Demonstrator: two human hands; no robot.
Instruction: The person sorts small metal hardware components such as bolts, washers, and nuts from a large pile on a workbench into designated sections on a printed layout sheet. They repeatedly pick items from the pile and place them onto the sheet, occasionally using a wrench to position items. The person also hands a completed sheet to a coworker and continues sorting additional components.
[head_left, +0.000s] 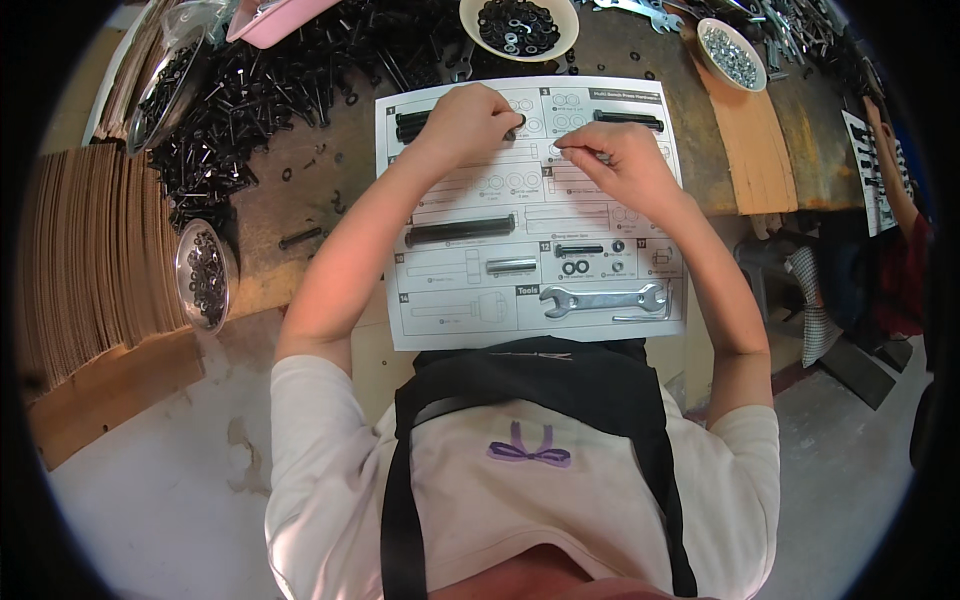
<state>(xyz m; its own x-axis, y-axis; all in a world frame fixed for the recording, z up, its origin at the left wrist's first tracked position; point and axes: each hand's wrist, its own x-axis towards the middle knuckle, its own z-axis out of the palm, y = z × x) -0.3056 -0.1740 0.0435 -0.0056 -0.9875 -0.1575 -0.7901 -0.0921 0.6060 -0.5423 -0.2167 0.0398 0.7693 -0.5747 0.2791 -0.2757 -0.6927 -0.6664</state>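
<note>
A printed hardware sheet (465, 337) lies at the bench edge in front of me, marked off into boxes with line drawings. My left hand (480, 124) is over its upper part, fingers pinched on small dark hardware, probably nuts. To the right, my right hand (619, 161) hovers over the sheet with thumb and forefinger near each other; whether they hold anything is too small to tell. Black bolts (461, 230) lie on the sheet, along with a silver sleeve (511, 265), a short black bolt (583, 250), black washers (575, 267), an open-end wrench (604, 299) and a hex key (646, 318).
Black bolts (247, 82) are heaped at the upper left beside stacked cardboard (97, 247). Bowls of dark washers (517, 28), silver nuts (730, 58) and small dark parts (206, 277) stand around the sheet. A pink tray (274, 22) is at the back; another person's arm (889, 165) shows far right.
</note>
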